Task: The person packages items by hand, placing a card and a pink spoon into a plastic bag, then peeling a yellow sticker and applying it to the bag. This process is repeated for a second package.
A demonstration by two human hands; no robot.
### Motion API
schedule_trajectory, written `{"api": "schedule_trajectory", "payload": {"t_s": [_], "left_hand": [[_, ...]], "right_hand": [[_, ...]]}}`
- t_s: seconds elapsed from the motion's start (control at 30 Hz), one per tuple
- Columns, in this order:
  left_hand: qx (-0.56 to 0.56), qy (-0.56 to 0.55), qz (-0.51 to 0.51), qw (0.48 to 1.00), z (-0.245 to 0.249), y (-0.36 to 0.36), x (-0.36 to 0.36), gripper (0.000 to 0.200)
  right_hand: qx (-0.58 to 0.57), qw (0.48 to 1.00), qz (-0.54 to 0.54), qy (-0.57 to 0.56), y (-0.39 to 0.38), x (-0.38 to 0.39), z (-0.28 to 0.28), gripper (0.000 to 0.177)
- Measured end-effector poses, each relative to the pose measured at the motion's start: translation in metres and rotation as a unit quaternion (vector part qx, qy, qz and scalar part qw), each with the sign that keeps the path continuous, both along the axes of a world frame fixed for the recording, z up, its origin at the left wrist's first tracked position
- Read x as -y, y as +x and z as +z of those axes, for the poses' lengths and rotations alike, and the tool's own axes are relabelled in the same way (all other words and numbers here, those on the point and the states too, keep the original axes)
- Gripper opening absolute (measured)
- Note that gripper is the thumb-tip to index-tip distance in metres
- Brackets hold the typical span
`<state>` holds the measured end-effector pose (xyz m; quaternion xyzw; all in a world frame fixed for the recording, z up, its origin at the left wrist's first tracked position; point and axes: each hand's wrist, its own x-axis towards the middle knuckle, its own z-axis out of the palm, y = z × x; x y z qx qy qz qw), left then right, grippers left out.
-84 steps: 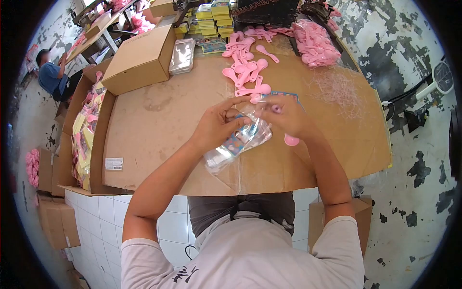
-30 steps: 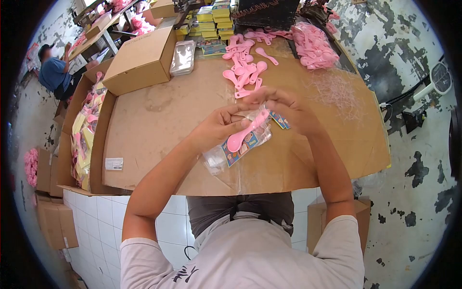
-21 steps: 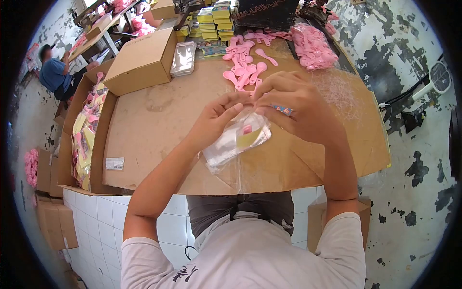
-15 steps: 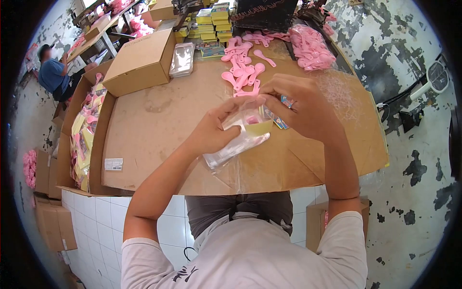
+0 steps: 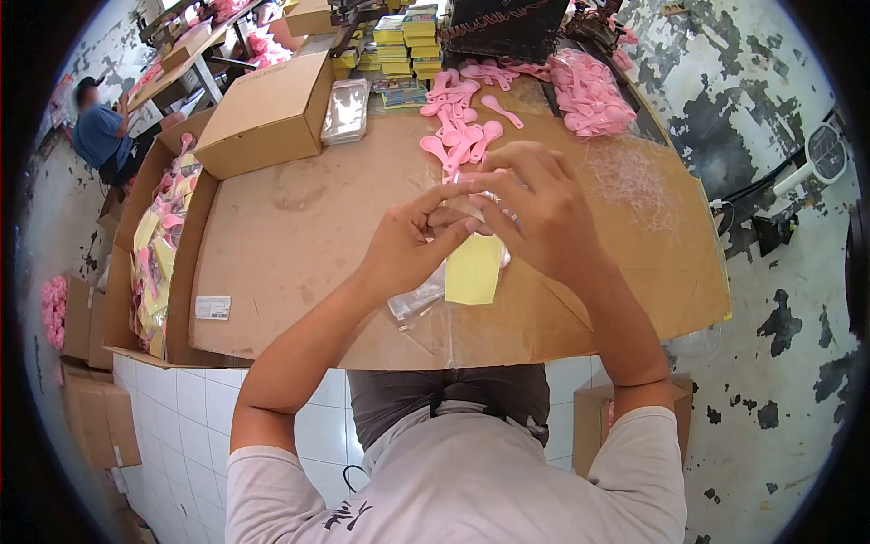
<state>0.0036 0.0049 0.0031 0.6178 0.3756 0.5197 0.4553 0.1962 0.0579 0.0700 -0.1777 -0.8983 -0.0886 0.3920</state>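
A clear plastic bag with a yellow card in it hangs between my hands, above the cardboard-covered table. My left hand pinches the bag's upper left part between thumb and fingers. At the upper right of the bag, my right hand has its fingers bent together on the bag's top edge. Under the card lies a stack of clear plastic bags. Pink spoons are heaped just beyond my hands. What else is inside the bag is hidden by my fingers.
An open box of packed spoons stands at the left, beside a closed cardboard box. A clear plastic pack lies next to it. Yellow card stacks and a bag of pink spoons are at the back. A person sits far left.
The yellow card now hangs lower and shows a larger yellow face toward me. My right hand has shifted slightly left and my fingers have closed in on the bag's top.
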Motion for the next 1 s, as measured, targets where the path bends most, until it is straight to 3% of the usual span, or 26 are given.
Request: {"api": "schedule_trajectory", "payload": {"t_s": [0.3, 0.4, 0.5, 0.53, 0.57, 0.73, 0.77, 0.8, 0.83, 0.93, 1.0], "left_hand": [[-0.154, 0.027, 0.014, 0.988, -0.004, 0.0, 0.0, 0.053], [-0.135, 0.001, -0.003, 0.991, -0.009, 0.002, -0.001, 0.049], [-0.112, -0.043, -0.017, 0.993, -0.001, -0.001, 0.0, 0.046], [-0.107, -0.059, -0.023, 0.992, 0.002, -0.002, -0.001, 0.045], [-0.068, -0.074, -0.032, 0.994, 0.0, -0.003, -0.003, 0.045], [0.048, -0.102, -0.05, 0.992, -0.008, -0.004, -0.01, 0.038], [0.042, -0.094, -0.042, 0.994, -0.008, -0.004, -0.011, 0.035], [0.036, -0.086, -0.035, 0.995, -0.01, -0.004, -0.012, 0.032], [0.028, -0.079, -0.028, 0.996, -0.011, -0.004, -0.014, 0.03], [-0.095, -0.126, 0.004, 0.987, -0.017, -0.013, -0.019, 0.026], [-0.029, -0.115, 0.0, 0.993, -0.022, -0.009, -0.018, 0.025]], "right_hand": [[0.105, 0.982, -0.063, 0.14, -0.01, -0.012, -0.025, 0.022], [0.082, 0.991, -0.09, 0.057, -0.006, -0.02, -0.022, 0.019], [-0.056, 0.991, -0.029, -0.119, 0.02, -0.048, -0.015, 0.01], [-0.073, 0.954, 0.016, -0.289, 0.039, -0.057, -0.013, 0.009], [-0.087, 0.886, 0.059, -0.451, 0.061, -0.066, -0.011, 0.011], [-0.115, 0.781, 0.014, -0.614, 0.164, -0.153, -0.043, 0.014], [-0.013, 0.907, -0.162, -0.389, 0.182, -0.161, -0.061, 0.017], [0.089, 0.935, -0.32, -0.123, 0.199, -0.166, -0.084, 0.02], [0.182, 0.863, -0.446, 0.155, 0.203, -0.162, -0.091, 0.023], [0.037, 0.932, -0.361, -0.007, 0.199, -0.151, -0.081, 0.026], [-0.023, 0.93, -0.324, -0.17, 0.174, -0.132, -0.072, 0.027]]}}
